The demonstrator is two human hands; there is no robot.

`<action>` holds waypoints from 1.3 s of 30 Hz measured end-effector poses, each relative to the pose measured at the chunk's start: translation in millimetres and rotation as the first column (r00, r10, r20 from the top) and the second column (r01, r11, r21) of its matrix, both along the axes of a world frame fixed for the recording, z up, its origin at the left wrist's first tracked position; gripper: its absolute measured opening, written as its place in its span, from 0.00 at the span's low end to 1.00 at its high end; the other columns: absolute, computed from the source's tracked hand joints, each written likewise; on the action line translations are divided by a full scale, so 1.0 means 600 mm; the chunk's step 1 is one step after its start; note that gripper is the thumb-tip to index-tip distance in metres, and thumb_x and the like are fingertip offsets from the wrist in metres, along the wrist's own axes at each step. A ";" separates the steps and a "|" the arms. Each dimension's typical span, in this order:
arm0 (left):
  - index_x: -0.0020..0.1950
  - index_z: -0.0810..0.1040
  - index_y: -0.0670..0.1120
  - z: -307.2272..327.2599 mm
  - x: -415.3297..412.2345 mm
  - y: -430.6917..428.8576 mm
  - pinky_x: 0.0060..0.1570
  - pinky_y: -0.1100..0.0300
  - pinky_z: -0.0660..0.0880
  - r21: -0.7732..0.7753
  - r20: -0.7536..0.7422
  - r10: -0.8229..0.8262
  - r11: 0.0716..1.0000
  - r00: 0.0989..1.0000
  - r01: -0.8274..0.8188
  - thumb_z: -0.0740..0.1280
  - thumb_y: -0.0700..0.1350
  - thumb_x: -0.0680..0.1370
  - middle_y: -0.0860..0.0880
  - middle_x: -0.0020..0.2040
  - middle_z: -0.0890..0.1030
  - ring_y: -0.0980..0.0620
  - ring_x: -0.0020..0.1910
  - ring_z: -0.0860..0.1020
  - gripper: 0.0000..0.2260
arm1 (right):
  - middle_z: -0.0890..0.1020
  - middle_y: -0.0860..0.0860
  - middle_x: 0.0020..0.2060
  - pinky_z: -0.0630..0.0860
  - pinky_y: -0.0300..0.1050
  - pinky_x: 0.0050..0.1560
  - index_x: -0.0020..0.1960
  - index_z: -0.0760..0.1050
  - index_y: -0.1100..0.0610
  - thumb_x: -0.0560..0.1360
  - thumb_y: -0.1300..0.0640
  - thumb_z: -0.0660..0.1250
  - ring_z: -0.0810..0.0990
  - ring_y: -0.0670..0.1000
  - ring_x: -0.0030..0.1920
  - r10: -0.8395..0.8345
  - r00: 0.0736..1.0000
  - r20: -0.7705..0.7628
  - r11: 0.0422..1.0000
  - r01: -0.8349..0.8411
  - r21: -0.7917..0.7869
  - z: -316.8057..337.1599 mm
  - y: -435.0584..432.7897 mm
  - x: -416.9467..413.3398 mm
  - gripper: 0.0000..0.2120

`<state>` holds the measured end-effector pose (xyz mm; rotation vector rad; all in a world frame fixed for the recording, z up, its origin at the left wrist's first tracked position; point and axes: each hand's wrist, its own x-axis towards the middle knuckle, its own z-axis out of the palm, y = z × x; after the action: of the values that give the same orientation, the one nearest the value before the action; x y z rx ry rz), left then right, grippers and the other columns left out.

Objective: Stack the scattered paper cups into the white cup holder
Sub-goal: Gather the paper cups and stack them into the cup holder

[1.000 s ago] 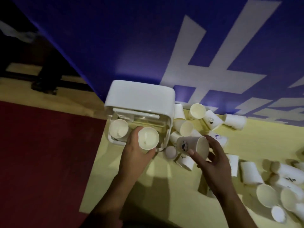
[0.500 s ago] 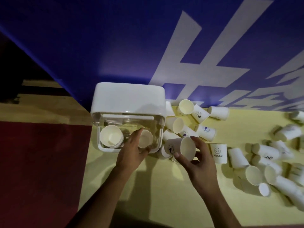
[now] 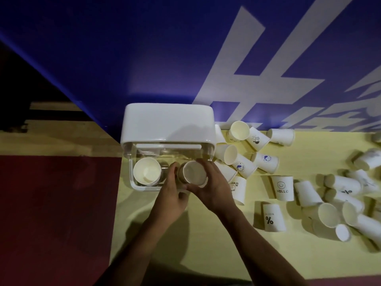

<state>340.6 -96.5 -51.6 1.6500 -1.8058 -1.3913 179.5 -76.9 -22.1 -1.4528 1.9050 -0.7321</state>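
Observation:
The white cup holder (image 3: pixel 169 124) stands at the table's back left, with its clear front facing me. In its left slot sits a stack of paper cups (image 3: pixel 146 171), mouths up. Over the right slot there is another paper cup (image 3: pixel 194 171), mouth up. My right hand (image 3: pixel 213 187) wraps around that cup from the right and front. My left hand (image 3: pixel 172 196) presses against the cup's left side, fingers curled on it. What lies under this cup in the slot is hidden.
Several loose paper cups lie on the yellow table (image 3: pixel 206 234) to the right of the holder, among them a "HELLO" cup (image 3: pixel 282 187) and a "%" cup (image 3: pixel 273 217). A blue banner wall (image 3: pixel 144 58) rises right behind. A red surface (image 3: pixel 57 203) borders the table's left edge.
My right hand has carried its cup left, from beside the holder to over the right slot. My left hand stayed at that slot, and the two hands now meet around the cup.

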 end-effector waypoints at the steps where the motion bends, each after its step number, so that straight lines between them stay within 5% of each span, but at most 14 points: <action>1: 0.82 0.53 0.51 0.001 -0.002 -0.001 0.66 0.57 0.73 0.000 0.000 -0.003 1.000 1.000 0.003 0.69 0.37 0.78 0.51 0.74 0.73 0.53 0.71 0.73 0.38 | 0.77 0.41 0.62 0.79 0.53 0.54 0.71 0.69 0.46 0.64 0.37 0.79 0.78 0.48 0.59 0.009 1.000 -0.012 1.000 -0.008 0.029 -0.008 -0.005 0.002 0.39; 4: 0.82 0.56 0.51 0.002 -0.006 -0.010 0.63 0.62 0.71 0.015 0.041 -0.042 0.999 0.998 0.041 0.68 0.39 0.79 0.50 0.74 0.73 0.51 0.70 0.74 0.35 | 0.73 0.43 0.72 0.77 0.52 0.62 0.76 0.67 0.46 0.67 0.30 0.74 0.75 0.50 0.68 0.079 0.994 -0.077 0.988 -0.068 0.137 -0.023 -0.020 0.007 0.43; 8: 0.84 0.54 0.50 0.002 -0.010 -0.011 0.55 0.68 0.67 0.046 0.133 -0.120 0.992 0.984 0.115 0.68 0.40 0.80 0.49 0.73 0.74 0.50 0.66 0.77 0.36 | 0.68 0.44 0.77 0.71 0.47 0.66 0.80 0.62 0.45 0.74 0.35 0.71 0.68 0.49 0.74 0.188 0.966 -0.177 0.966 -0.150 0.209 -0.024 -0.030 0.008 0.39; 12: 0.83 0.55 0.50 -0.001 -0.006 -0.003 0.57 0.63 0.73 0.051 0.164 -0.108 0.994 0.981 0.101 0.68 0.39 0.78 0.50 0.67 0.78 0.50 0.63 0.79 0.37 | 0.68 0.45 0.77 0.70 0.51 0.71 0.80 0.62 0.45 0.74 0.40 0.73 0.67 0.51 0.75 0.241 0.965 -0.108 0.950 -0.211 0.231 -0.031 -0.036 -0.005 0.38; 17: 0.82 0.58 0.49 0.042 -0.029 0.013 0.58 0.57 0.73 0.014 0.136 0.040 0.999 0.990 -0.042 0.68 0.39 0.80 0.47 0.72 0.76 0.44 0.67 0.77 0.33 | 0.65 0.47 0.79 0.71 0.56 0.69 0.81 0.59 0.44 0.73 0.36 0.71 0.69 0.56 0.73 0.310 0.938 -0.154 0.935 -0.271 0.230 -0.024 -0.035 -0.017 0.41; 22: 0.80 0.64 0.47 0.089 -0.063 0.058 0.61 0.53 0.72 -0.199 0.135 0.137 0.974 0.981 -0.109 0.68 0.34 0.77 0.43 0.74 0.73 0.41 0.69 0.75 0.32 | 0.80 0.50 0.65 0.77 0.52 0.60 0.70 0.74 0.53 0.80 0.45 0.66 0.77 0.53 0.63 0.041 0.996 -0.084 0.998 -0.038 0.045 0.002 0.044 -0.058 0.21; 27: 0.72 0.73 0.44 0.096 -0.186 0.075 0.57 0.58 0.74 -0.372 0.105 -0.068 0.923 0.992 0.102 0.68 0.41 0.79 0.43 0.66 0.80 0.42 0.61 0.80 0.21 | 0.82 0.45 0.57 0.78 0.41 0.50 0.64 0.79 0.51 0.80 0.48 0.66 0.79 0.44 0.50 -0.189 0.982 0.021 0.982 0.189 0.014 0.018 0.134 -0.163 0.14; 31: 0.74 0.69 0.49 0.098 -0.323 0.058 0.65 0.53 0.74 -0.295 0.107 -0.266 0.912 0.958 0.286 0.68 0.42 0.79 0.51 0.74 0.72 0.49 0.71 0.71 0.23 | 0.82 0.40 0.53 0.78 0.38 0.47 0.61 0.81 0.50 0.80 0.52 0.68 0.80 0.42 0.45 -0.353 0.934 0.044 0.935 0.353 0.022 0.041 0.194 -0.277 0.10; 34: 0.76 0.67 0.49 0.073 -0.425 0.032 0.64 0.50 0.76 -0.323 0.301 -0.437 0.790 0.848 0.522 0.70 0.45 0.77 0.50 0.76 0.68 0.48 0.72 0.70 0.28 | 0.84 0.40 0.48 0.77 0.36 0.43 0.57 0.83 0.50 0.79 0.55 0.70 0.81 0.43 0.44 -0.425 0.903 0.068 0.905 0.424 0.023 0.047 0.237 -0.367 0.08; 39: 0.81 0.57 0.52 0.011 -0.560 -0.023 0.72 0.51 0.66 -0.089 0.731 -0.535 0.541 0.424 0.836 0.72 0.50 0.76 0.48 0.79 0.61 0.46 0.76 0.63 0.37 | 0.84 0.39 0.44 0.77 0.38 0.40 0.53 0.84 0.50 0.79 0.59 0.70 0.81 0.45 0.43 -0.483 0.869 0.111 0.874 0.485 0.008 0.057 0.301 -0.502 0.06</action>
<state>4.5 -110.5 -45.1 1.1433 -3.2202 -0.4513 -121.6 103.8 12.1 -0.9161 2.2026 -1.0368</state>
